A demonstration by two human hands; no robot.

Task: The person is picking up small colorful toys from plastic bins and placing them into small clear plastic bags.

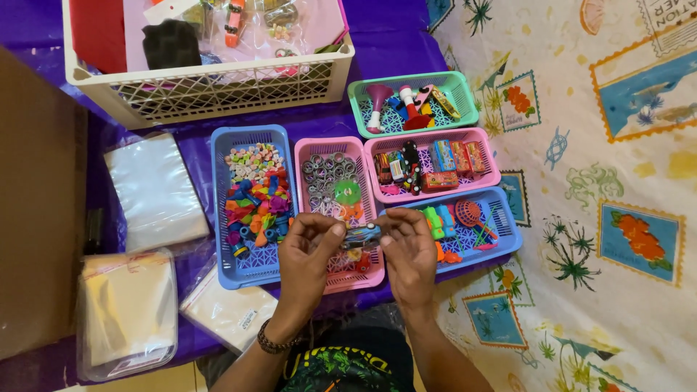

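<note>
We note a small toy car (pixel 361 235) held between both hands, above the pink tray (pixel 314 152); its long axis runs left to right, one end to each hand; left hand (pixel 308 250) pinches the left end, fingers closed on it; right hand (pixel 408 250) pinches the right end likewise; neither hand is nearer; blue tray (pixel 221 189) of small toys lies just left.

small blue toy car (pixel 361 235), level, above pink basket (pixel 319 156)
</note>
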